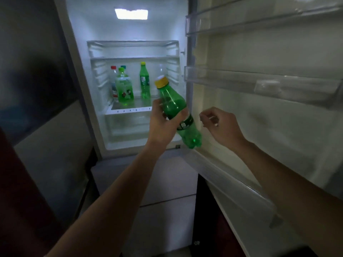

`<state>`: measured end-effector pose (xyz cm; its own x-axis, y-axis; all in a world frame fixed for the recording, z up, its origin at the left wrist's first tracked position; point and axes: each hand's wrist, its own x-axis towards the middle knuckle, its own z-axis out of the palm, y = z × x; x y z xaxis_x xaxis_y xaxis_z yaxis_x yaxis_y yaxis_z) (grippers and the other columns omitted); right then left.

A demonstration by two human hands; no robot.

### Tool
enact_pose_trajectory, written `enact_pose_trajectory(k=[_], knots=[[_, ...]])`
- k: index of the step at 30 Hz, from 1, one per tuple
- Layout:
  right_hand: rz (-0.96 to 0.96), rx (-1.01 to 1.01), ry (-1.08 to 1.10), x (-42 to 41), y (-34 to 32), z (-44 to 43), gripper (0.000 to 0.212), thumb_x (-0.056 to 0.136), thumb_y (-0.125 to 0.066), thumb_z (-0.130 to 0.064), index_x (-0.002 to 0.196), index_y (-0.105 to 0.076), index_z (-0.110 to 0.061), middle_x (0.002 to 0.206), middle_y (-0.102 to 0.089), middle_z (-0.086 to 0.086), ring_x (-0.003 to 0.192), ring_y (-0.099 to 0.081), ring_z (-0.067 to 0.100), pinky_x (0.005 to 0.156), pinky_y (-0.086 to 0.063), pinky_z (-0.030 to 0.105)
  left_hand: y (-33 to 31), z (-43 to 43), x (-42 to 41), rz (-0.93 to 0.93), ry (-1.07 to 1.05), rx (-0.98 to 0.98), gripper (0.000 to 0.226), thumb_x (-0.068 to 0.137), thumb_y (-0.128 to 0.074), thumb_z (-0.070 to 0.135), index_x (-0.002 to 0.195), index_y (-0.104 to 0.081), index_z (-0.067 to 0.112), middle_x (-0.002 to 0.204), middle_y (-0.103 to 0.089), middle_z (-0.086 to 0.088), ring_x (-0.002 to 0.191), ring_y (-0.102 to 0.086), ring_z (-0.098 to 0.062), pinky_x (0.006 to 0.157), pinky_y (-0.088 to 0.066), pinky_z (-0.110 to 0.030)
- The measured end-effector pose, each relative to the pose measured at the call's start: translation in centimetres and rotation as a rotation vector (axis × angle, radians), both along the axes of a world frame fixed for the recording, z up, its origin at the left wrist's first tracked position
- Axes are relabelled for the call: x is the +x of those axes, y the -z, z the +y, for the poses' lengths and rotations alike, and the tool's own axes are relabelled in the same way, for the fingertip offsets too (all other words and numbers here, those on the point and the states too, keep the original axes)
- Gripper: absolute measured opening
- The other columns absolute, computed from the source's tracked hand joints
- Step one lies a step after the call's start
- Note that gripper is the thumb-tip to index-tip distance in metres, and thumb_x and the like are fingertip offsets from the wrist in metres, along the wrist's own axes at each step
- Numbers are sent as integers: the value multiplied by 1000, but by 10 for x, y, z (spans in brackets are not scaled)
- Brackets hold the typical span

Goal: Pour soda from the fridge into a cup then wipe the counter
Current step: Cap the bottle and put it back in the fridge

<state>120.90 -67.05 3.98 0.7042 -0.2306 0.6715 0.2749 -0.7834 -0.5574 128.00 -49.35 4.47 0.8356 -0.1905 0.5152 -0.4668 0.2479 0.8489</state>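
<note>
A green soda bottle (174, 104) with a yellow cap is held tilted in front of the open fridge (130, 52), cap pointing up and away. My left hand (163, 125) grips it round the middle. My right hand (220, 125) hovers just right of the bottle with its fingers loosely curled and holding nothing. Whether it touches the inside of the fridge door (269, 117) behind it, I cannot tell. No cup or counter is in view.
Several other bottles stand on the lit fridge shelf (130, 108): a green one with a yellow cap (144, 80), a pale green one (124, 88) and a clear one with a red cap (113, 80). Clear door bins (259, 84) jut out on the right. Closed lower drawers (148, 182) lie below.
</note>
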Motion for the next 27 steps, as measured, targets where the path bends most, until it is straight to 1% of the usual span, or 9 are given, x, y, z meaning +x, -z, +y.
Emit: enact_pose_trajectory(k=[2, 6, 9, 12, 16, 18, 20, 23, 27], knots=[[7, 9, 27, 5, 4, -11, 15, 95, -60, -28, 98, -69, -17, 87, -71, -8, 75, -69, 9, 70, -51, 15, 5, -17, 13, 11, 18, -21, 57, 73, -83, 16, 122, -53, 11, 110, -68, -6, 99, -69, -19, 85, -58, -37], [63, -9, 73, 15, 11, -30, 20, 94, -62, -26, 112, -68, -19, 101, -70, -8, 81, -65, 2, 70, -43, 3, 21, -46, 47, 13, 139, -12, 52, 78, -79, 4, 121, -52, 16, 107, -69, -2, 99, -69, -18, 85, -58, -36], [75, -32, 116, 19, 20, -36, 30, 94, -63, -20, 124, -64, -18, 115, -68, -7, 89, -64, 1, 77, -44, 4, 36, -65, 72, 36, 250, 20, 44, 75, -80, 12, 110, -56, 24, 101, -69, -3, 101, -69, -26, 90, -55, -51], [134, -83, 129, 26, 31, -36, 43, 91, -67, -15, 133, -57, -17, 114, -62, -7, 94, -63, 6, 88, -49, 14, 42, -84, 90, 29, 371, 64, 46, 73, -83, 24, 111, -56, 27, 105, -70, -7, 102, -69, -30, 91, -53, -60], [190, 1, 237, 34, 41, -38, 53, 87, -72, -19, 136, -54, -19, 116, -66, 2, 98, -66, 13, 91, -54, 28, 41, -104, 104, -82, 440, 157, 57, 75, -79, 47, 120, -54, 23, 108, -70, 0, 100, -70, -20, 88, -56, -54], [182, 73, 274, 36, 45, -37, 55, 85, -74, -19, 136, -53, -20, 118, -66, 4, 99, -66, 14, 91, -54, 30, 43, -110, 109, -129, 467, 190, 59, 79, -76, 49, 127, -52, 25, 111, -69, 5, 103, -69, -14, 90, -57, -49], [171, 97, 291, 36, 48, -35, 55, 85, -74, -20, 136, -53, -23, 121, -65, -1, 98, -66, 11, 89, -55, 25, 45, -113, 111, -175, 490, 205, 59, 84, -74, 41, 135, -49, 23, 115, -68, 5, 105, -67, -10, 91, -57, -43], [197, 99, 338, 36, 52, -31, 54, 86, -73, -23, 136, -53, -21, 120, -64, -7, 95, -66, 5, 84, -50, 9, 47, -116, 114, -242, 504, 232, 64, 86, -73, 37, 141, -44, 22, 118, -66, 8, 106, -66, -5, 91, -57, -35], [190, 139, 374, 39, 59, -27, 48, 86, -73, -23, 131, -56, -17, 119, -67, -7, 97, -67, 5, 89, -51, 15, 53, -118, 118, -274, 492, 280, 64, 86, -73, 37, 140, -41, 27, 119, -62, 15, 106, -63, 1, 88, -53, -24]])
